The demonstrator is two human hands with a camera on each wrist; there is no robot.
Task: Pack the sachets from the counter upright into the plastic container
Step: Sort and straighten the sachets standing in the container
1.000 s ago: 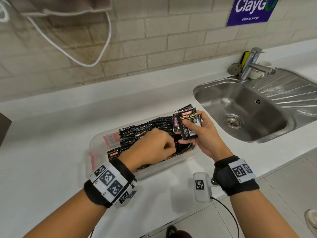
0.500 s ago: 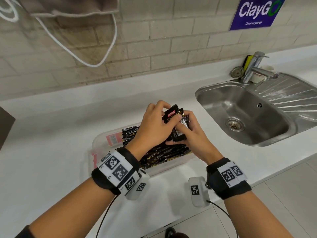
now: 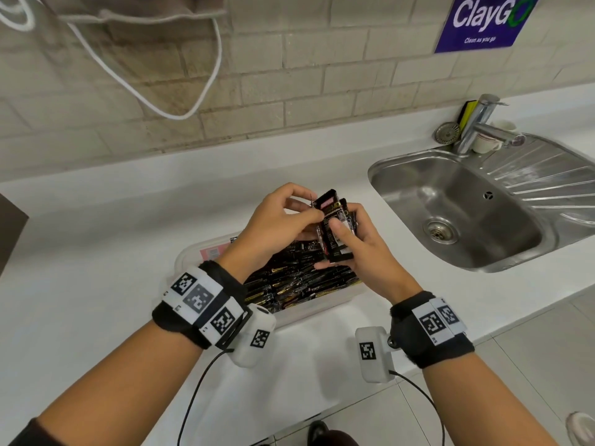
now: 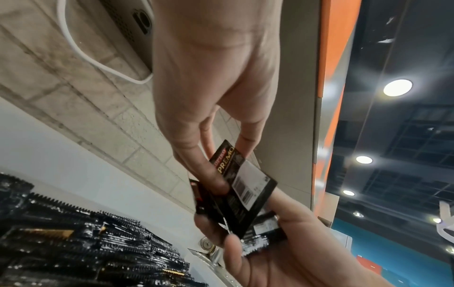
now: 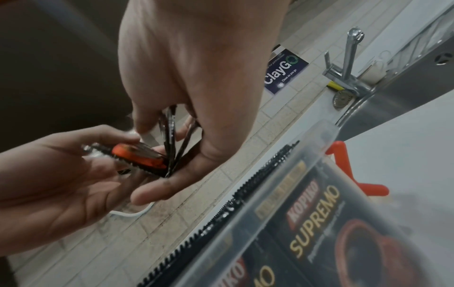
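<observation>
A clear plastic container (image 3: pixel 190 256) on the white counter holds several black sachets (image 3: pixel 289 281) packed upright in rows. Above its far right corner, my right hand (image 3: pixel 346 220) grips a small fanned stack of black sachets (image 3: pixel 338 243), thumb across the front. My left hand (image 3: pixel 314 206) pinches the top of one sachet (image 3: pixel 328 201) in that stack between thumb and fingers. In the left wrist view, the left hand (image 4: pixel 230 165) pinches a sachet (image 4: pixel 245 180) printed "PREMO". From the right wrist, the stack (image 5: pixel 172 143) shows edge-on in the right hand (image 5: pixel 167 161), beside the container wall (image 5: pixel 282 194).
A steel sink (image 3: pixel 450 204) with a tap (image 3: pixel 479 123) and a white cup (image 3: pixel 489 136) lies to the right. A white cable (image 3: pixel 161 91) hangs on the brick wall. A dark object (image 3: pixel 9 226) sits at the left edge. The counter's front edge (image 3: pixel 322 410) is near.
My left hand came up out of the container to the stack in the right hand and now pinches one sachet there. Both hands have lifted slightly.
</observation>
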